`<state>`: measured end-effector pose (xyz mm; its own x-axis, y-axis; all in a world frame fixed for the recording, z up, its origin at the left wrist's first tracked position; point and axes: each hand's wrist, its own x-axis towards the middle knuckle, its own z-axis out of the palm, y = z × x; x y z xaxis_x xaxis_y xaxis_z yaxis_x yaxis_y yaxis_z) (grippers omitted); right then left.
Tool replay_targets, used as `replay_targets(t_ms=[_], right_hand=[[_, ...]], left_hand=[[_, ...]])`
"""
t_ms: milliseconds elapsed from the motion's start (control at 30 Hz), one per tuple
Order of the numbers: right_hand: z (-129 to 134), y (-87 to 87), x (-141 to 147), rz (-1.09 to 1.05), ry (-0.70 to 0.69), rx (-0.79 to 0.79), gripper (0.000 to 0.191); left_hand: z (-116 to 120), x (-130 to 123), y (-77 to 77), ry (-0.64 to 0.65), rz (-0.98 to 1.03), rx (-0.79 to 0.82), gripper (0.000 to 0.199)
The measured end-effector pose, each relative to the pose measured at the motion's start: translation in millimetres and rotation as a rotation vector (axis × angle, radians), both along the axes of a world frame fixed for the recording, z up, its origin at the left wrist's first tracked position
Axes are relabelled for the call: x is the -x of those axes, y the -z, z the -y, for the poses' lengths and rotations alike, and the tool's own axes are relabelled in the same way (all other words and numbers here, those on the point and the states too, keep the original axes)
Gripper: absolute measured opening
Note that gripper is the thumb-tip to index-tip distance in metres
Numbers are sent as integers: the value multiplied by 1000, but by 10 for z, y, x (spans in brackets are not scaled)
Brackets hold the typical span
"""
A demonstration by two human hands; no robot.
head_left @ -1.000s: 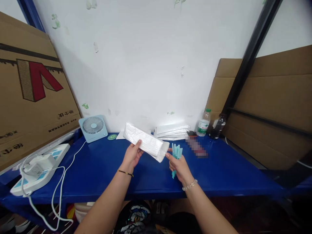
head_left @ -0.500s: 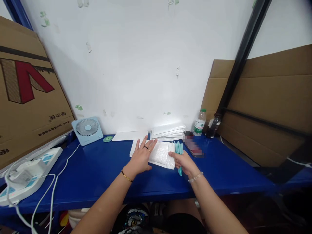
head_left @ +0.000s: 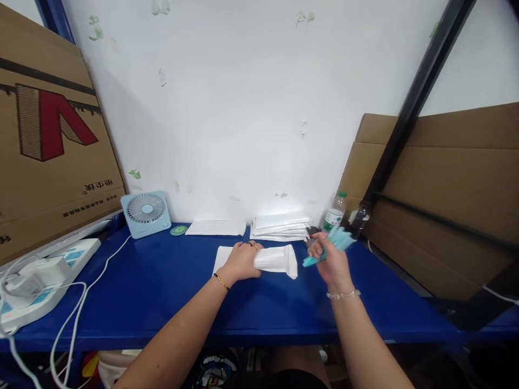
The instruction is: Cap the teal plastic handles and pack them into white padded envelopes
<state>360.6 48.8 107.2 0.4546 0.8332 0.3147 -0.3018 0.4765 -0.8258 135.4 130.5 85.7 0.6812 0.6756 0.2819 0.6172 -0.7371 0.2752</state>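
My left hand [head_left: 242,263] is closed around the middle of a white padded envelope [head_left: 278,259] lying on the blue table. Its fingers squeeze the envelope's sides so the packet bulges, and its right end points toward my other hand. To the right, my right hand [head_left: 335,266] is raised just above the tabletop, its fingers wrapped around a bunch of thin teal strips [head_left: 341,240]. The strips fan out past the hand and are smeared by motion, so their exact kind is unclear. A phone behind this hand is mostly hidden.
A stack of white envelopes [head_left: 279,228] and a flat white envelope [head_left: 217,227] lie by the wall. Left are a blue fan [head_left: 146,214], a green disc [head_left: 179,230] and a power strip [head_left: 79,256] with cables. A green-capped bottle [head_left: 334,216] and a dark bottle [head_left: 358,220] stand right.
My left hand has gone from lying spread on the envelope to gripping it. My right hand has let go of the envelope's end and lifted away rightward with the teal strips.
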Motion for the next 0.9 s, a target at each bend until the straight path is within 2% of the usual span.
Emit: replay_targets(t_ms=[67,133,300,400,533,600,667,800,900], right_hand=[[-40,-109,5,-152,-29,-125,18],[-96,-158,57,-185,-15,-171,19],[-276,-67,336,-150,-1,-72,23],[-357,-81,531,-21,-71,19,25],[-430,-268,719,266,-261,132,41],[-459,-344,757,290,-309,151,54],[-483,-360,765,221,-322,140,60],[-519,-264,769,29,-327,140,48],[-524,-213,790,57,-275,199,42]], left_hand=[[-10,-13,5,3,54,40,48],[-10,-24,-3,2,126,97,45],[-18,-43,-15,14,365,235,47],[-51,-34,-7,24,480,285,46],[-118,28,-2,28,601,340,40],[-152,76,6,19,633,353,40],[-180,124,22,26,641,364,42],[-195,173,54,42,629,384,53],[-164,170,51,21,537,316,73]])
